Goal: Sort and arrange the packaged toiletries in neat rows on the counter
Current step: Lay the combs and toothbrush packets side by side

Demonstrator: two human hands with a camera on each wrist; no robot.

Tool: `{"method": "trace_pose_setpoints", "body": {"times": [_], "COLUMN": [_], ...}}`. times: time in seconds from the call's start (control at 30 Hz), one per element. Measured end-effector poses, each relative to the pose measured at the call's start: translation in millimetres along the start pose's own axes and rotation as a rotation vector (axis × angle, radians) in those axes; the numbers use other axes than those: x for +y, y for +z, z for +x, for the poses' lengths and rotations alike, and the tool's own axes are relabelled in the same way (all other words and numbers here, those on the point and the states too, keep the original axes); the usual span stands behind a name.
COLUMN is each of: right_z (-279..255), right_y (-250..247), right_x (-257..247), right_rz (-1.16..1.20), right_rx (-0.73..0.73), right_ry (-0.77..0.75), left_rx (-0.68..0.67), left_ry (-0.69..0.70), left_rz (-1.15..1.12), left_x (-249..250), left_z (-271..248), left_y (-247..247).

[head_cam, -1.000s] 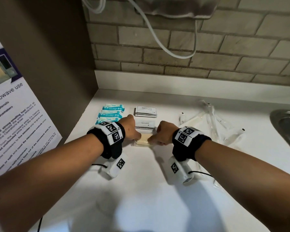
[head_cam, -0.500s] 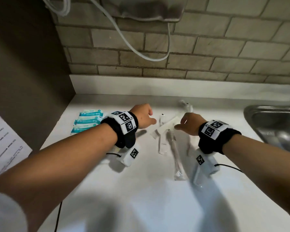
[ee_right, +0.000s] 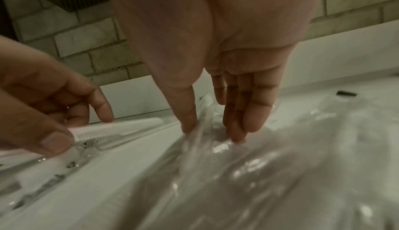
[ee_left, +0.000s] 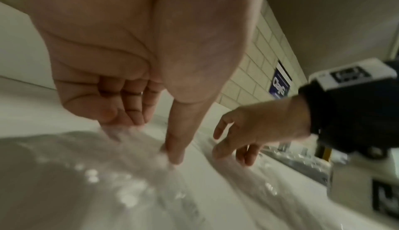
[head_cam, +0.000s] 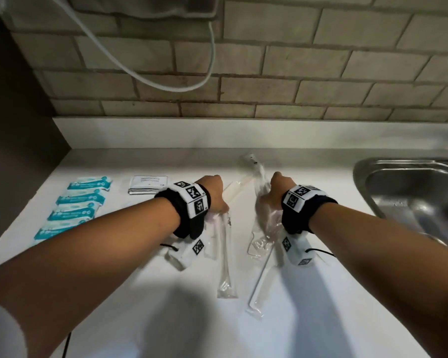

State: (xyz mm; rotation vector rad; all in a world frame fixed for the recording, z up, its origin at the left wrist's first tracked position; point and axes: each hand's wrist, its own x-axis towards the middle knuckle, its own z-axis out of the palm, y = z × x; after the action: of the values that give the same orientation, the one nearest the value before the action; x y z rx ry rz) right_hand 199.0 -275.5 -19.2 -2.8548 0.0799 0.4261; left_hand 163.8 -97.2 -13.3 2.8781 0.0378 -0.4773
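Both hands are down pinching clear-wrapped stuff mid-counter (head_cam: 308,319): left hand (head_cam: 212,193) on a wrapped comb (head_cam: 234,188) running 6-to-12, right hand (head_cam: 278,189) on the crinkly toothbrush packets (head_cam: 263,228) at its 6 o'clock.

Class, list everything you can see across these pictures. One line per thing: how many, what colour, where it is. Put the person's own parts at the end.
teal packets: four, teal and white, in a column at the counter's left
white sachets: a small stack, white with grey print, right of the teal packets
clear-wrapped items: several, count unclear, clear plastic over white contents, loose at the counter's middle
counter: one, white
sink: one, steel, at right
brick wall: grey-beige, behind
cable: one, white, hanging on the wall
left hand: pinching a clear wrapper
right hand: pinching a clear wrapper
wristbands: two, black and white
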Motion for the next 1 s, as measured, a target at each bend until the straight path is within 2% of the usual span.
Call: {"method": "trace_pose_setpoints", "body": {"times": [0.1,0.3,0.53,0.67,0.73,0.87,1.0], "right_z": [8,7,-4,-4,-6,-17,-34], "right_y": [0,-8,-23,-36,-40,-42,-37], "right_x": [6,25,49,63,67,78,89], "right_rz": [0.029,0.200,0.293,0.417,0.478,0.383,0.189], "right_rx": [0.001,-0.002,0.031,0.110,0.105,0.087,-0.047], "right_ry": [-0.020,-0.060,-0.112,-0.148,-0.138,-0.082,0.019], "left_rx": [0.000,0.099,0.049,0.007,0.004,0.012,0.101], "left_ry": [-0.013,-0.105,-0.090,-0.120,-0.141,-0.155,-0.113], "left_rz": [-0.051,-0.214,0.016,-0.001,-0.025,-0.133,-0.326], "left_x": [6,28,51,55,54,50,59], "left_z": [9,33,45,47,45,41,25], "left_y": [-9,-13,6,4,4,6,-1]}}
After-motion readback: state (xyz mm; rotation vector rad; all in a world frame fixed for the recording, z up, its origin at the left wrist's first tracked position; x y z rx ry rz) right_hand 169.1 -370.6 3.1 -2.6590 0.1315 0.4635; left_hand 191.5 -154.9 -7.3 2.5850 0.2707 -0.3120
